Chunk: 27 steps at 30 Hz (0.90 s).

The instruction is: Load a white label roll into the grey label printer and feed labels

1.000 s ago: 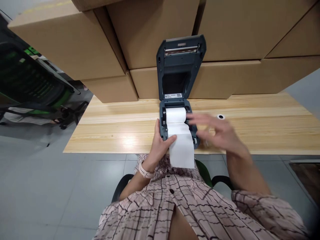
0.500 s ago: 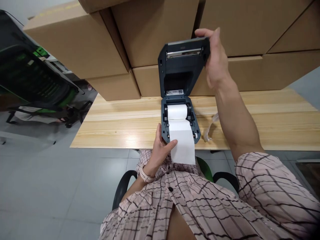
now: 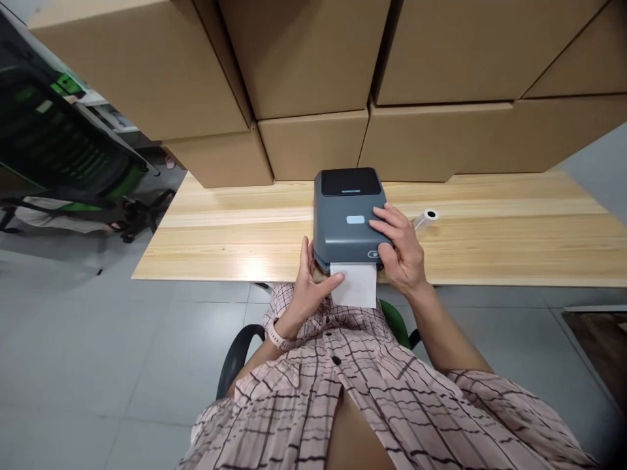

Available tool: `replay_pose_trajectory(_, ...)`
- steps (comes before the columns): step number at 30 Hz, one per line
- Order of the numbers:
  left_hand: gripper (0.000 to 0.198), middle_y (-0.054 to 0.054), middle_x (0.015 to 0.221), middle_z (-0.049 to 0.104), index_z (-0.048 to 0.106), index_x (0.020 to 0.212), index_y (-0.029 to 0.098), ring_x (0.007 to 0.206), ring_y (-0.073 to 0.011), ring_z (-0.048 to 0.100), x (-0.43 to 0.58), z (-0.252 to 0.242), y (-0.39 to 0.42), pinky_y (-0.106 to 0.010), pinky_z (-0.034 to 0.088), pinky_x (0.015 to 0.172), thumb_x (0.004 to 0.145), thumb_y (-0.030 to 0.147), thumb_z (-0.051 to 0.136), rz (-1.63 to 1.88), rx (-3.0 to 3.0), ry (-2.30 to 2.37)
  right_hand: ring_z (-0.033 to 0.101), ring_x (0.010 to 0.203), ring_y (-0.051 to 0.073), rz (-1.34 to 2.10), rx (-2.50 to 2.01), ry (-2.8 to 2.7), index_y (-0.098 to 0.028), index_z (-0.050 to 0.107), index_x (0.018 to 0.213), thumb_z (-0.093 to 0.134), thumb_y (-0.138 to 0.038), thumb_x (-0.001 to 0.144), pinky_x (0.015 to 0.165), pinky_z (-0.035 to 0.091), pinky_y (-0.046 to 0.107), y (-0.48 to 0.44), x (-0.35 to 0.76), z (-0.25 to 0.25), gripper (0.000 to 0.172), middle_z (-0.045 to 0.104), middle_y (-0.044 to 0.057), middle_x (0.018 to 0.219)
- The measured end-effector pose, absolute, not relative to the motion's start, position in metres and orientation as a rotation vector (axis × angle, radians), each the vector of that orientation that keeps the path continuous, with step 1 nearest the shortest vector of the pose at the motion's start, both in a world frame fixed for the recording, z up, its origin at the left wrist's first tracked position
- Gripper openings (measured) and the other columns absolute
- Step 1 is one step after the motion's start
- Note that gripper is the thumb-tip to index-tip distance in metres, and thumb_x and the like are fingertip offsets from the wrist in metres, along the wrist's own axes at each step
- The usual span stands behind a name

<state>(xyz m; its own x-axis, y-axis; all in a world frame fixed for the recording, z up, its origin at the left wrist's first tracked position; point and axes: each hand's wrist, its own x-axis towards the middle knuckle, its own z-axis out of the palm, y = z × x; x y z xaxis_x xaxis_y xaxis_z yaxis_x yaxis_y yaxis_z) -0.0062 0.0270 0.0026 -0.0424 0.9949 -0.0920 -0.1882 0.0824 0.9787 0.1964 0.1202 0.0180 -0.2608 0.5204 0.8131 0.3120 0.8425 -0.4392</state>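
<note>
A dark grey label printer (image 3: 343, 228) sits at the table's front edge with its lid lowered. White label paper (image 3: 355, 290) sticks out of its front slot and hangs past the edge. The thumb of my left hand (image 3: 311, 290) presses on the paper's left edge; its other fingers reach up along the printer's left front corner, partly hidden. My right hand (image 3: 404, 254) rests on the lid's right front part, fingers spread across the top and thumb near the front corner. The paper roll inside is covered by the lid.
A small white tube-like piece (image 3: 425, 219) with a dark end is right of the printer on the wooden table (image 3: 235, 228). Stacked cardboard boxes (image 3: 313, 147) line the back. A black and green office chair (image 3: 73, 143) and part of another person are at the left.
My right hand has swung the raised lid down over the paper roll and now lies on top of it. My left hand stays at the paper. A white tube-like piece has come into view.
</note>
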Motion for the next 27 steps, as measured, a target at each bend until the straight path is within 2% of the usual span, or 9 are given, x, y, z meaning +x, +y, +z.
replay_pose_trajectory(3, 0.117, -0.008, 0.184, 0.006, 0.001, 0.171, 0.040, 0.169, -0.0359, 0.014, -0.009, 0.003, 0.032, -0.055, 0.021, 0.137, 0.087, 0.063, 0.078, 1.321, 0.981, 1.133, 0.054, 0.150, 0.032, 0.174, -0.633, -1.821, -0.036, 0.061, 0.149, 0.050, -0.024, 0.105, 0.120, 0.048, 0.061, 0.115, 0.192, 0.002, 0.046, 0.065, 0.002, 0.152)
replay_pose_trajectory(5, 0.109, -0.009, 0.183, 0.009, 0.007, 0.171, 0.039, 0.170, -0.0350, 0.011, -0.011, 0.005, 0.040, -0.055, 0.016, 0.138, 0.089, 0.068, 0.072, 1.372, 1.009, 1.155, 0.055, 0.149, 0.032, 0.147, -0.622, -1.796, -0.036, 0.060, 0.149, 0.050, -0.024, 0.105, 0.119, 0.049, 0.061, 0.114, 0.189, -0.007, 0.047, 0.066, 0.002, 0.151)
replay_pose_trajectory(8, 0.101, -0.008, 0.183, 0.013, 0.015, 0.170, 0.036, 0.170, -0.0334, 0.007, -0.010, 0.009, 0.056, -0.054, 0.013, 0.139, 0.091, 0.067, 0.070, 1.382, 1.051, 1.210, 0.058, 0.146, 0.032, 0.116, -0.633, -1.739, -0.039, 0.063, 0.146, 0.047, -0.028, 0.106, 0.118, 0.050, 0.062, 0.115, 0.184, -0.017, 0.044, 0.068, 0.000, 0.147)
replay_pose_trajectory(13, 0.101, -0.011, 0.182, 0.018, 0.025, 0.168, 0.026, 0.169, -0.0338, 0.016, -0.005, 0.013, 0.069, -0.051, 0.018, 0.139, 0.088, 0.062, 0.074, 1.361, 1.028, 1.276, 0.058, 0.146, 0.031, 0.162, -0.663, -1.668, -0.041, 0.067, 0.140, 0.032, -0.038, 0.110, 0.119, 0.048, 0.064, 0.116, 0.181, -0.026, 0.046, 0.069, -0.003, 0.143)
replay_pose_trajectory(18, 0.094, -0.010, 0.178, 0.030, 0.034, 0.164, 0.028, 0.166, -0.0365, 0.024, -0.002, 0.013, 0.068, -0.054, 0.024, 0.137, 0.086, 0.062, 0.075, 1.383, 1.046, 1.276, 0.057, 0.146, 0.030, 0.212, -0.698, -1.630, -0.041, 0.070, 0.133, 0.028, -0.038, 0.110, 0.120, 0.046, 0.064, 0.114, 0.178, -0.031, 0.048, 0.070, -0.004, 0.140)
replay_pose_trajectory(24, 0.092, -0.012, 0.173, 0.037, 0.039, 0.160, 0.027, 0.162, -0.0377, 0.033, -0.002, 0.012, 0.071, -0.054, 0.033, 0.133, 0.086, 0.070, 0.072, 1.416, 1.114, 1.264, 0.060, 0.142, 0.029, 0.196, -0.663, -1.587, -0.037, 0.073, 0.125, 0.031, -0.035, 0.110, 0.119, 0.048, 0.060, 0.116, 0.176, -0.032, 0.045, 0.073, -0.002, 0.134)
replay_pose_trajectory(27, 0.090, -0.014, 0.169, 0.040, 0.041, 0.158, 0.029, 0.155, -0.0367, 0.043, -0.007, 0.007, 0.057, -0.052, 0.043, 0.124, 0.084, 0.066, 0.077, 1.410, 1.122, 1.312, 0.061, 0.141, 0.029, 0.191, -0.690, -1.614, -0.036, 0.074, 0.123, 0.031, -0.036, 0.110, 0.118, 0.049, 0.060, 0.116, 0.179, -0.027, 0.044, 0.073, -0.003, 0.134)
